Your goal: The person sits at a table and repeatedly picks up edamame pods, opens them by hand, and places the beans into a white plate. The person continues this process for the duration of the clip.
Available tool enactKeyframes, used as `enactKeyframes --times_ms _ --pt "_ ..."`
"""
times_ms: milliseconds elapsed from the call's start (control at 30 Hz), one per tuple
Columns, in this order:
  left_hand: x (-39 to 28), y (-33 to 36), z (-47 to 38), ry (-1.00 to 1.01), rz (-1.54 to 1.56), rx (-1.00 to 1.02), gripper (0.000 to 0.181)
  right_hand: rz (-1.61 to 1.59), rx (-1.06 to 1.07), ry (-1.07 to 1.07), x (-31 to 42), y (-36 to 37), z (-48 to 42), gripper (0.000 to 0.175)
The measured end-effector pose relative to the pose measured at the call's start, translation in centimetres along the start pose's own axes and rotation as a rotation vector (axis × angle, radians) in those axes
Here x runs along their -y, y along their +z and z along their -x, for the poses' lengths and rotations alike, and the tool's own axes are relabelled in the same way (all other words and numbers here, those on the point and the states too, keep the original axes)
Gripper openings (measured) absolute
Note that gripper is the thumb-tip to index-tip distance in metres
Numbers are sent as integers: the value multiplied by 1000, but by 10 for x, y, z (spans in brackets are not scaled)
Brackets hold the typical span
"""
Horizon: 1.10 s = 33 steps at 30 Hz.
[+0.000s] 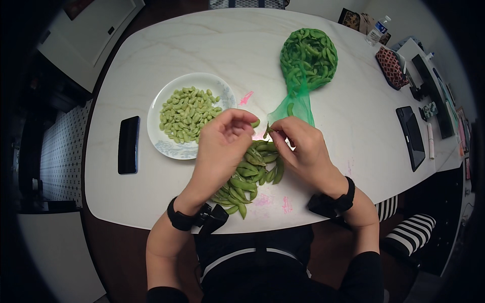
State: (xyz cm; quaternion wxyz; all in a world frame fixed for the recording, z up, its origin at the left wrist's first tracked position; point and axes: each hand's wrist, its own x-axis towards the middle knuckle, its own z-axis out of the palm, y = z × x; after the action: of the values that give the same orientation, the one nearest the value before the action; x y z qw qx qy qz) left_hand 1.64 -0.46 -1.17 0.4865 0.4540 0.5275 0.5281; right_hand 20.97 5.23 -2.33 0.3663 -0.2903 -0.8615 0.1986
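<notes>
My left hand (225, 142) is at the right edge of a white plate (153, 130) with a blue floral pattern, its fingers curled around a green edamame pod (256, 123), of which only the end shows. On the plate lies a heap of shelled edamame beans (185, 113). Between thumb and forefinger, my right hand (305, 142) pinches a small brownish-green pod or stem piece (266, 131). Below both hands, a pile of unshelled pods (244, 185) rests on the table, partly hidden by my left hand. Beyond my right hand sits a green mesh bag (308, 58) full of pods, its loose neck towards me.
A smartphone (129, 145) lies left of the plate on the white marble-patterned table (151, 49). Pink smears mark the tabletop. At the right are a tablet (410, 138), a patterned pouch (391, 68) and a plastic water bottle (378, 31). A striped cushion (411, 233) is below the right edge.
</notes>
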Motion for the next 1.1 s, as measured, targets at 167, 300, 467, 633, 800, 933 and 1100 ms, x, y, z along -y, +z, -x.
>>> enactKeyframes --times_ms 167,300,467,633,800,933,1100 --pt "-12 -24 -7 462 -512 -350 14 -59 249 -48 2 -6 -1 24" --pt "-11 -42 -17 370 -689 -377 18 -91 293 -34 6 -6 0 26" --pt "0 -50 -22 376 -813 -370 22 182 291 17 0 -13 1 16" --pt "1 -48 -20 440 -905 -262 23 540 230 5 -10 -14 3 24" --pt "11 -26 -17 548 -1087 -36 33 571 93 -78 -14 -11 2 9" --pt "19 -17 -15 583 -1218 34 31 790 135 36 -14 -14 4 12" --pt "19 -19 -15 563 -1217 76 26 843 137 39 -25 -15 5 16"
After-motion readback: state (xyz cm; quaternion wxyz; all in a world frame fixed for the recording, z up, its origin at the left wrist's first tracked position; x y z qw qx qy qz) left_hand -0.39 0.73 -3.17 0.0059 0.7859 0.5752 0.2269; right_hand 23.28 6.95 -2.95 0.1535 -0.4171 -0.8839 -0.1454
